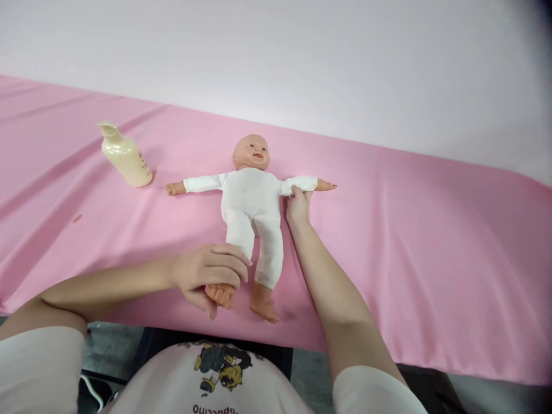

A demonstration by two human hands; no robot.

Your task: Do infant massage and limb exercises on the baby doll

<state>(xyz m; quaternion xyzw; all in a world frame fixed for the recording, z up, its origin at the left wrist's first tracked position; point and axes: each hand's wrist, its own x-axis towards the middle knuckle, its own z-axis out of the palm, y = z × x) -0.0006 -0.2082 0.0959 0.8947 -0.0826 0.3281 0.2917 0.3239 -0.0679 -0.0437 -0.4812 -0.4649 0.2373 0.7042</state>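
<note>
A baby doll [251, 192] in a white cloth suit lies on its back, head away from me and arms spread wide. My left hand [213, 273] curls over the doll's lower leg on the left side, its fingers across the shin and the thumb by the foot. With my right hand [298, 204] I grip the doll's sleeved arm on the right side, thumb on top and most of the fingers hidden underneath. The doll's other foot [264, 303] rests near the table's front edge.
A pink cloth [414, 241] with folds covers the table. To the left of the doll stands a cream pump-type bottle [127, 160] with dark lettering. A small brownish strip [77, 218] lies on the cloth. A white wall [302, 63] rises behind the table.
</note>
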